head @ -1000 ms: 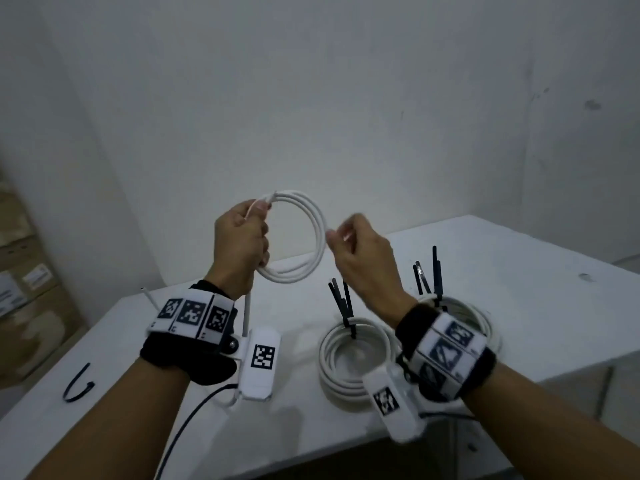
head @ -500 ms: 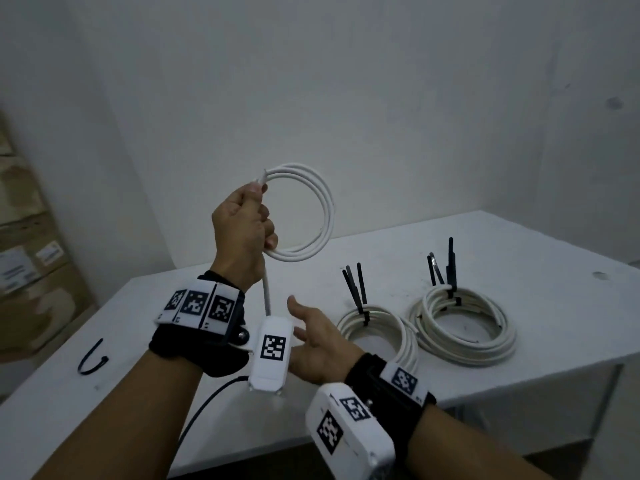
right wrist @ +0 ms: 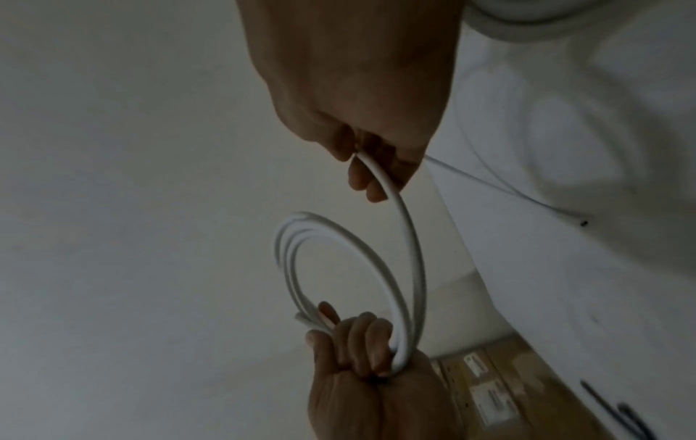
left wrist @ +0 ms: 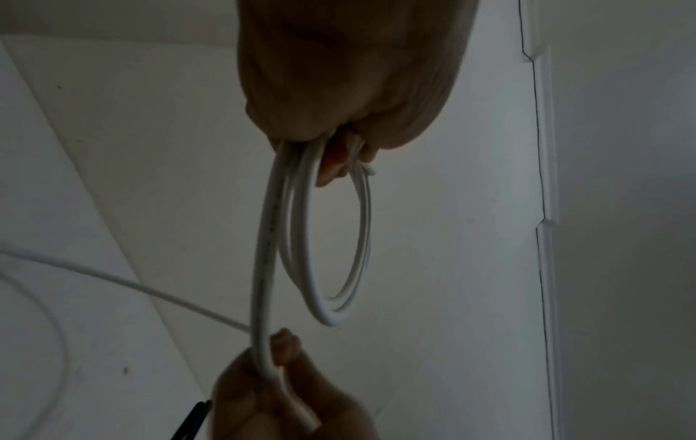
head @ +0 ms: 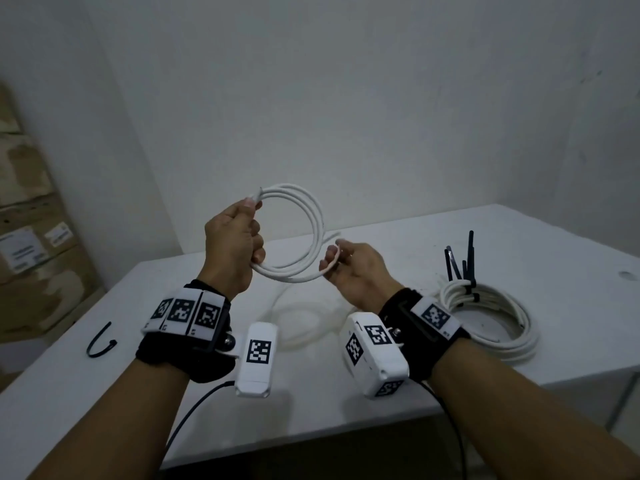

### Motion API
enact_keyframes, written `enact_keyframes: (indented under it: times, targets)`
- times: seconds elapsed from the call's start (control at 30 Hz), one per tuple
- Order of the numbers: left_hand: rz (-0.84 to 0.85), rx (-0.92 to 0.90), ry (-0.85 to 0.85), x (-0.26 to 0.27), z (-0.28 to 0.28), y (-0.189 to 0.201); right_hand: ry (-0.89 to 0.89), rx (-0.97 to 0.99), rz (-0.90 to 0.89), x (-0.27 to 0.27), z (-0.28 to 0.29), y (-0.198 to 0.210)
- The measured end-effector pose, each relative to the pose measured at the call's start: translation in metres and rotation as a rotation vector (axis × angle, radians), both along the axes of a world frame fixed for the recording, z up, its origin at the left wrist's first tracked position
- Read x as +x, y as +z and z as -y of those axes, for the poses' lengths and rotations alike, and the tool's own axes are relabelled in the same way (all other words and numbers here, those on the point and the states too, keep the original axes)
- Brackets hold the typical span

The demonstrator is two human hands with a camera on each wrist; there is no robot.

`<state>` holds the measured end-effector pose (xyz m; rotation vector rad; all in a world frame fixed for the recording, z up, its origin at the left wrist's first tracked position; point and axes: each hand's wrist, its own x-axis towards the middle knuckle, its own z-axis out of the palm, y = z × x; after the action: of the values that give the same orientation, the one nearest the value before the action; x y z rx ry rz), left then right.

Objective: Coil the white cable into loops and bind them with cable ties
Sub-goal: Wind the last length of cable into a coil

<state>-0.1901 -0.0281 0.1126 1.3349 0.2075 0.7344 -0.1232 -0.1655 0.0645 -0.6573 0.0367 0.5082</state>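
My left hand [head: 235,242] grips a small coil of white cable [head: 310,216] upright above the table, its cut end poking out by the thumb. My right hand [head: 349,268] holds the free run of the same cable [head: 301,278] in curled fingers, just right of the coil. In the left wrist view the coil [left wrist: 331,244] hangs from the left hand [left wrist: 350,98], and the strand [left wrist: 261,285] runs down into the right hand [left wrist: 286,396]. The right wrist view shows the right hand [right wrist: 361,119] pinching the strand [right wrist: 408,238], which arcs to the left hand [right wrist: 361,357].
On the white table [head: 398,382], a bound white coil [head: 491,320] with upright black cable ties [head: 462,263] lies at the right. A loose black tie [head: 100,342] lies at the left. Slack cable [head: 298,317] rests between my wrists. Cardboard boxes [head: 27,237] stand at the far left.
My right hand has come up from low over the table and taken hold of the free cable beside the coil. The left hand has kept its grip on the coil.
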Motion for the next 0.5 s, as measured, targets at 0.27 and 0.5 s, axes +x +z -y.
enact_keyframes:
  times: [0.27,0.5]
  targets:
    - [-0.119,0.056,-0.089,0.006,0.003,-0.012,-0.009,-0.480,0.715,0.012,0.023,0.017]
    - [-0.103,0.219,-0.084,0.011,0.018,-0.019,-0.097,-0.611,0.812,0.010,0.029,0.020]
